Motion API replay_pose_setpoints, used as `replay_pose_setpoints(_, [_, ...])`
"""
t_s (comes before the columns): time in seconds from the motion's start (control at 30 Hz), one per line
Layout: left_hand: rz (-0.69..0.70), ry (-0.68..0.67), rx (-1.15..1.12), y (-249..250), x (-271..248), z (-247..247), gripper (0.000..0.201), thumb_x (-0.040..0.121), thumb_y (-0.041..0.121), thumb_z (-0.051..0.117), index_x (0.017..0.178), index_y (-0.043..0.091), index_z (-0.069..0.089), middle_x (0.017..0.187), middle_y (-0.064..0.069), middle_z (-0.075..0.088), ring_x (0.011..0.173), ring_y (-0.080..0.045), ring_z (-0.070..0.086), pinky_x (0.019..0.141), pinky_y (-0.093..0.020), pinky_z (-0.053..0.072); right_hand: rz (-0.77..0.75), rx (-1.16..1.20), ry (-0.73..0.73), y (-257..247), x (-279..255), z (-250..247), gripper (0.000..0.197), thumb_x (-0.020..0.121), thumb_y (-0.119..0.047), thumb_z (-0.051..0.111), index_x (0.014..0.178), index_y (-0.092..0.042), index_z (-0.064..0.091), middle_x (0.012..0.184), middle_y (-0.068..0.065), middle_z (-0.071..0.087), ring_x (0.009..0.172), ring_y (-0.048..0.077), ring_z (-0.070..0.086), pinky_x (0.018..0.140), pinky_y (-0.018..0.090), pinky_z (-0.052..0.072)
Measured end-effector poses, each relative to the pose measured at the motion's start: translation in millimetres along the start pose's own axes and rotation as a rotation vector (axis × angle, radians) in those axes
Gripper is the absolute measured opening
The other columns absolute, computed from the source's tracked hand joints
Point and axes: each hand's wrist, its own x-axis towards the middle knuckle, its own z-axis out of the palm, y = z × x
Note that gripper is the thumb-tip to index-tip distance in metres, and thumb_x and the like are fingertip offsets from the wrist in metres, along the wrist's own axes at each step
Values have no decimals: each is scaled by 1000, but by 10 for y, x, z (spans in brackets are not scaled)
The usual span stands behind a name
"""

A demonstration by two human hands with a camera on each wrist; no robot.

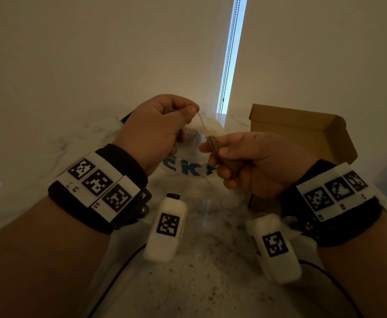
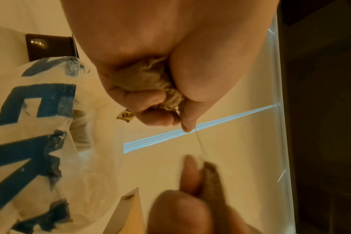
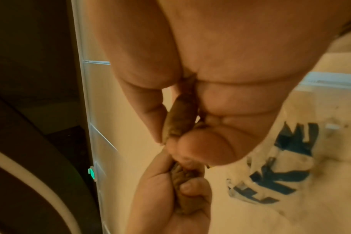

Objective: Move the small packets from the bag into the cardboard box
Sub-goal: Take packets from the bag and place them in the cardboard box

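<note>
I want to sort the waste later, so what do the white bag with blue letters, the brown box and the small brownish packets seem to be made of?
White bag with blue letters: thin, glossy, see-through plastic film, crinkled. Brown box: matte corrugated cardboard, by its folded flaps. Small brownish packets, one in the left hand and one in the right hand: probably porous paper or cloth; it wrinkles softly, with a thin string.

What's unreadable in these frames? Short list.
- Cardboard box inside: head view, hidden by its front wall and the right hand.
- Bag contents: head view, both hands cover it; the bag's print is part hidden.
- Packet in the left hand: crumpled in the fist, no label readable.
- Right hand's packet: blurred in both wrist views.
</note>
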Motion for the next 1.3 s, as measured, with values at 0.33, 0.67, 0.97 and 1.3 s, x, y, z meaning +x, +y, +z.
replay_pose_setpoints(0.33, [-106,-86,173,-78,1,-3,11,94,26,67,94,19,74,67,8,66,54,-8,56,39,-19,37,-294,279,-94,-180,-46,-113,38,76,-13,47,112,-15,61,75,-2,61,65,15,58,56,27,48])
replay_pose_setpoints(0.67, [-102,-105,250,-79,-19,5,10,96,17,65,96,19,75,78,6,68,51,-4,55,38,-11,36,-319,379,26,-173,-11,-86,34,80,-32,45,100,-14,67,76,0,59,65,14,56,56,25,47])
replay_pose_setpoints(0.97, [-80,-231,327,-53,-60,10,7,90,14,71,92,19,74,76,2,72,52,-4,58,41,-14,39,-330,349,219,-152,52,-120,22,88,-25,52,101,-19,70,97,3,64,82,18,64,66,29,54])
replay_pose_setpoints(1.3, [4,-475,279,98,-198,83,14,91,14,69,90,27,74,65,12,68,55,-2,58,44,-17,40,-230,225,408,-46,124,-103,17,94,-18,54,104,-15,67,89,1,72,75,18,67,66,32,54])
